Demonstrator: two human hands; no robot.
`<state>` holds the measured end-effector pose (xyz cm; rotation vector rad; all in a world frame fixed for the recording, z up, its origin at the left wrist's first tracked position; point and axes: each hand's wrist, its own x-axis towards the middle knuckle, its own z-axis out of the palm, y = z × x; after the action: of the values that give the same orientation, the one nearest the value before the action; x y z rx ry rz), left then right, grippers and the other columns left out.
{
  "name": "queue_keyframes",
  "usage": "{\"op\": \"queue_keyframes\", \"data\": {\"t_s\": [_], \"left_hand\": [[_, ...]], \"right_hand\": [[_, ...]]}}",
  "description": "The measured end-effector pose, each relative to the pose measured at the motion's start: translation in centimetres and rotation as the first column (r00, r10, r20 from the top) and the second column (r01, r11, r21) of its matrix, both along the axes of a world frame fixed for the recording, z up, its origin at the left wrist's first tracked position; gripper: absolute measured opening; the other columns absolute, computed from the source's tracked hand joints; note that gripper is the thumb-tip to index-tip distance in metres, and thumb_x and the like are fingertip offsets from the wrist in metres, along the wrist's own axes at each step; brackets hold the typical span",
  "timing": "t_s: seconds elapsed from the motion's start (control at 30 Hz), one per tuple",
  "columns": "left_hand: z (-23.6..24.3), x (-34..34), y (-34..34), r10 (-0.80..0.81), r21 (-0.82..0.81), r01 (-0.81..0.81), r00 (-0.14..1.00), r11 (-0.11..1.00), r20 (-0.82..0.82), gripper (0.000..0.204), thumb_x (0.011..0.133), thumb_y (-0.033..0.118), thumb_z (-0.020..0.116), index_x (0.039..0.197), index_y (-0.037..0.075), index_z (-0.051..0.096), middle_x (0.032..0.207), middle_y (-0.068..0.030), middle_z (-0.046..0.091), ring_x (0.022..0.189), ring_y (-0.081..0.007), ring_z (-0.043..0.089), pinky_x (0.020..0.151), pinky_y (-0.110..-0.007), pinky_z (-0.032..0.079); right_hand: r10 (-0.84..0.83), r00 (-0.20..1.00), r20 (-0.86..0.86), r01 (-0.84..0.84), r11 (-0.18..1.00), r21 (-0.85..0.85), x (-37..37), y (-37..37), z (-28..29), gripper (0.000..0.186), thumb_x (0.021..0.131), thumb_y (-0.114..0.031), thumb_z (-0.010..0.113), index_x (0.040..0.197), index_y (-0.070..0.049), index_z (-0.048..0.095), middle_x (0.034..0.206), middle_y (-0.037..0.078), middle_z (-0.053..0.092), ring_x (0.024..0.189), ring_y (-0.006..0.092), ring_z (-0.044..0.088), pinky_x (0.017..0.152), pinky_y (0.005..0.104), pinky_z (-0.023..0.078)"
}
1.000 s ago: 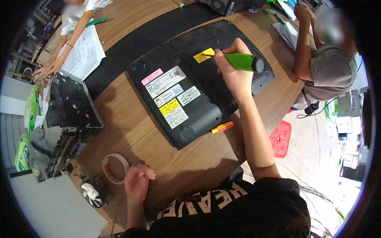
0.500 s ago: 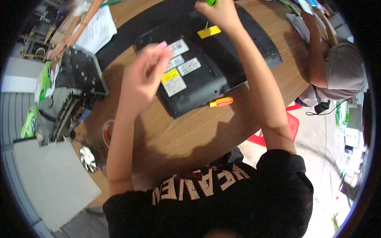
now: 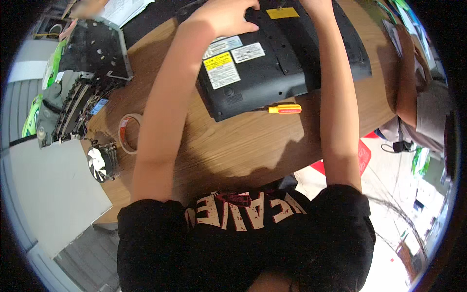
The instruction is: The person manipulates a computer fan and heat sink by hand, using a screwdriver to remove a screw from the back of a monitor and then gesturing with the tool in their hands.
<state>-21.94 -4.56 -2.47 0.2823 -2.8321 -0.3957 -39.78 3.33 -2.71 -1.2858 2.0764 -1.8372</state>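
Observation:
A black laptop [image 3: 262,78] lies bottom up on the wooden table, with white and yellow labels on its underside. Over its labelled left part, my left hand [image 3: 226,18] reaches with thumb and fingers apart and nothing seen between them. My right hand [image 3: 317,4] is at the upper edge, above the laptop's far side; its fingers are cut off from sight. Between the two hands, a yellow rectangular piece [image 3: 282,13] lies on the laptop. A screwdriver [image 3: 285,109] with a yellow and red handle rests beside the laptop's near edge.
At left are a tape roll [image 3: 127,134], a cooling fan [image 3: 100,162] and dismantled electronic parts [image 3: 73,104]. Papers [image 3: 124,10] lie at the far left. Another person's arm [image 3: 406,82] rests by the table at right, near a red stool [image 3: 364,155].
My left hand has moved farther and to the right over the laptop. My right hand has gone toward the upper edge, and the green thing it held is out of sight. The view has shifted.

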Motion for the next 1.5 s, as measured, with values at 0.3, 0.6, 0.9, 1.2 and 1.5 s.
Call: {"op": "queue_keyframes", "data": {"t_s": [0.3, 0.6, 0.9, 1.2, 1.5], "left_hand": [[2.4, -4.0, -0.5, 0.053, 0.109, -0.092, 0.948, 0.990, 0.313, 0.068, 0.070, 0.030, 0.075, 0.128, 0.006, 0.051, 0.128, -0.0219, 0.046, 0.117, -0.0365, 0.046, 0.096, -0.040, 0.042], [-2.3, -3.7, -2.9, 0.081, 0.146, -0.114, 0.973, 0.983, 0.217, 0.083, 0.069, 0.039, 0.078, 0.140, 0.017, 0.040, 0.144, -0.0308, 0.027, 0.135, -0.0438, 0.026, 0.110, -0.043, 0.028], [-1.5, -3.4, -2.4, 0.016, 0.197, -0.062, 0.973, 0.978, 0.229, 0.064, 0.073, 0.031, 0.075, 0.132, 0.036, 0.049, 0.144, -0.0337, 0.024, 0.135, -0.0507, 0.019, 0.110, -0.051, 0.023], [-1.3, -3.3, -2.5, 0.017, 0.208, -0.072, 0.967, 0.975, 0.256, 0.065, 0.074, 0.027, 0.074, 0.133, 0.036, 0.049, 0.143, -0.0347, 0.026, 0.136, -0.0482, 0.018, 0.110, -0.049, 0.025], [-0.8, -3.3, -2.4, 0.026, 0.195, -0.084, 0.959, 0.977, 0.283, 0.064, 0.074, 0.029, 0.074, 0.133, 0.037, 0.049, 0.143, -0.0348, 0.025, 0.139, -0.0421, 0.019, 0.109, -0.047, 0.027]], "right_hand": [[0.190, 0.969, 0.156, -0.221, 0.950, 0.221, -2.3, 2.6, 1.6, 0.032, 0.086, -0.032, 0.064, 0.070, -0.005, 0.059, 0.060, 0.002, 0.058, 0.050, 0.0109, 0.056, 0.046, 0.0230, 0.042], [0.364, 0.674, 0.643, -0.278, 0.931, -0.236, -5.9, 1.0, -2.5, 0.020, 0.093, -0.020, 0.058, 0.103, -0.003, 0.056, 0.096, 0.010, 0.063, 0.095, 0.0214, 0.063, 0.088, 0.0387, 0.052], [0.491, 0.605, 0.627, -0.201, 0.856, -0.477, -6.7, 2.0, -2.1, 0.013, 0.094, -0.018, 0.056, 0.095, -0.005, 0.052, 0.066, -0.001, 0.043, 0.061, 0.0087, 0.044, 0.055, 0.0230, 0.038], [0.312, 0.693, 0.650, 0.030, 0.888, -0.459, -4.4, 0.9, -1.7, 0.010, 0.094, -0.012, 0.053, 0.087, -0.005, 0.051, 0.056, -0.006, 0.028, 0.048, 0.0048, 0.022, 0.046, 0.0237, 0.019], [0.402, 0.745, 0.532, -0.171, 0.887, -0.430, -3.1, 0.5, -1.2, 0.010, 0.091, -0.012, 0.057, 0.091, -0.005, 0.050, 0.056, -0.005, 0.028, 0.046, 0.0048, 0.022, 0.044, 0.0242, 0.018]]}}
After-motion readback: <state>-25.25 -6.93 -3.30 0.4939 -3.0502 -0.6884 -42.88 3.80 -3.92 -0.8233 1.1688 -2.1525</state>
